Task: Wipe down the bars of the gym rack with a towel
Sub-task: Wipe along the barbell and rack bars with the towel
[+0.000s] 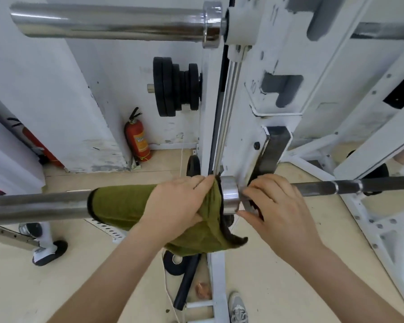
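The towel (121, 203) wraps the bar sleeve (33, 206) just left of the collar (230, 197); the sleeve's long axis runs leftward. The left hand (180, 203), nearer, grasps the towel there. The right hand (278, 206) curls beside the collar's right face; its hold is unclear.

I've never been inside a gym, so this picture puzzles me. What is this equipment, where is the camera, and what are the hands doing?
The camera sits on the person's head, looking down at their own hands. The white frame is a gym rack. A barbell lies across it. The left hand grips a green towel wrapped round the barbell, beside its chrome collar. The right hand grasps the barbell on the collar's other side. Behind are black weight plates and a red fire extinguisher.
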The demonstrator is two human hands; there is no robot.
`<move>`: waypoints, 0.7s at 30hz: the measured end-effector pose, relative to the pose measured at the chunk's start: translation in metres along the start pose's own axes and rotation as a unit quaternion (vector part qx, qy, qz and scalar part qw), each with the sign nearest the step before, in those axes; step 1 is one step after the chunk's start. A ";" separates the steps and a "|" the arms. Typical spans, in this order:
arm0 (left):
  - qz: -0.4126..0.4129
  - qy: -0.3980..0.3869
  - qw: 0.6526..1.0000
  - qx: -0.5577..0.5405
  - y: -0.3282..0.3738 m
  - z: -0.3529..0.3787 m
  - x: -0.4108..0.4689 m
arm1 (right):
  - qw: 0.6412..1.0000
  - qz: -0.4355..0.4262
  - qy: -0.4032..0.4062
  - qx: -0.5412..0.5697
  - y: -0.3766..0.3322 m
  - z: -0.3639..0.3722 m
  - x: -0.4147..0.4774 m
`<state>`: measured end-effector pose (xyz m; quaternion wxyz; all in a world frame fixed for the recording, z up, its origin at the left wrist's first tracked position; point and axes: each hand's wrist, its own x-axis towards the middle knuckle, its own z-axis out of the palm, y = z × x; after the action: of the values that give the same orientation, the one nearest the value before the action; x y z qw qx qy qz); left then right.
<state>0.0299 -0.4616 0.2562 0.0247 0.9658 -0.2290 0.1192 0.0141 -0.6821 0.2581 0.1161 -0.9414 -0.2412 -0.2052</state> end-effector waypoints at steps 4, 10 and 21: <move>-0.080 0.076 0.945 -0.307 0.002 0.005 -0.011 | 0.998 -0.016 0.012 0.067 0.009 0.007 -0.006; -0.059 -0.029 0.994 -0.088 0.053 0.006 0.022 | 0.981 0.081 0.051 0.166 0.020 0.009 -0.011; -0.166 -0.133 0.954 -0.211 0.034 -0.014 0.067 | 0.992 0.078 0.009 0.095 -0.001 0.017 -0.025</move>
<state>0.0695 -0.5196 0.2858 0.2171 0.9699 -0.0868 -0.0674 -0.0009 -0.6857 0.2318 0.2231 -0.9400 -0.1846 -0.1802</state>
